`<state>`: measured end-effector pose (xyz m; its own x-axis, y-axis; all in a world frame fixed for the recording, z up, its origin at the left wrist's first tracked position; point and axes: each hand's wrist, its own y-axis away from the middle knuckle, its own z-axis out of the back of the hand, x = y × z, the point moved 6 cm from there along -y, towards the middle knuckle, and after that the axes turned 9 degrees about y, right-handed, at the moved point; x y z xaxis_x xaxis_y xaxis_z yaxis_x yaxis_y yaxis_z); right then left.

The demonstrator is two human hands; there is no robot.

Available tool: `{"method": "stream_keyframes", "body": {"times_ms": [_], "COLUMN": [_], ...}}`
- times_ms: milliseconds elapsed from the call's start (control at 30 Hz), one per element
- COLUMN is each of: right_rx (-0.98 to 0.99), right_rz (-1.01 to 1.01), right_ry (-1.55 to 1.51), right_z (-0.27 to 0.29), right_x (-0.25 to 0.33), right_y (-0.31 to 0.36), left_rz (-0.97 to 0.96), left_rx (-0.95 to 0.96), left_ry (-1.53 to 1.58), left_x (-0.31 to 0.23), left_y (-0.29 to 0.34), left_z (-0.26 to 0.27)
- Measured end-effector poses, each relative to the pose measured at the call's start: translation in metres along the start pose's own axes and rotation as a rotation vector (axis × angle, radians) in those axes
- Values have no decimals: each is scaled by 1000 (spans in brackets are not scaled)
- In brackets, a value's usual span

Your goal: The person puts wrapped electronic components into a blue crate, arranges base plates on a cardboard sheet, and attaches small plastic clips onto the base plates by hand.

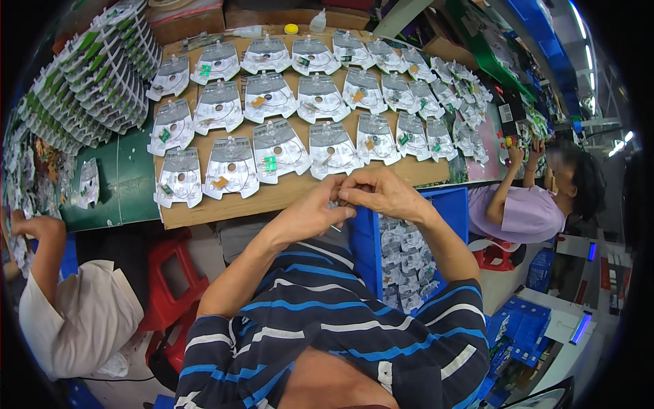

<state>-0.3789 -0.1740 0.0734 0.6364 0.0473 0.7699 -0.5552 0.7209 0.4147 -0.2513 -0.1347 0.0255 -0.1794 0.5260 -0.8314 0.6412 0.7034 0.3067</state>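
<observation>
My left hand (pixel 315 213) and my right hand (pixel 381 193) meet at the near edge of the workbench, fingers pinched together. Whatever sits between the fingertips is too small and too covered to name. A thin pale stick-like piece (pixel 336 228) pokes out below my left hand. Just beyond my hands lies a clear and silver plastic part (pixel 334 151), one of several laid out in rows on a brown cardboard sheet (pixel 225 209). Some carry green pieces, like the part (pixel 278 146) left of it; others bear orange ones.
Tall stacks of similar parts (pixel 102 75) rise at the far left. A blue crate (pixel 366 249) with more parts stands below my right forearm. Co-workers sit on both sides, one in a pale shirt (pixel 82 317), one in lilac (pixel 521 213). A red stool (pixel 174 276) is at left.
</observation>
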Motion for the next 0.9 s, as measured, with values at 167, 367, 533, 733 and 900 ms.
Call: {"method": "stream_keyframes", "body": {"times_ms": [167,367,533,733,900], "right_rx": [20,-536,-747,-685,-618], "right_rz": [2,140,440,514,439], "right_ry": [85,356,803,969,861], "right_z": [2,43,17,4,7], "right_x": [7,20,23,19,17], "right_y": [-5,-10,-17,-26,-32], "left_rz": [-15,57,79,83,73], "left_rx": [4,89,62,57,27], "left_ry": [-18,149,185,174,156], "left_x": [-3,20,30,31,32], "left_y": [3,-3,-14,-22,-27], "left_z": [3,15,16,15,16]}}
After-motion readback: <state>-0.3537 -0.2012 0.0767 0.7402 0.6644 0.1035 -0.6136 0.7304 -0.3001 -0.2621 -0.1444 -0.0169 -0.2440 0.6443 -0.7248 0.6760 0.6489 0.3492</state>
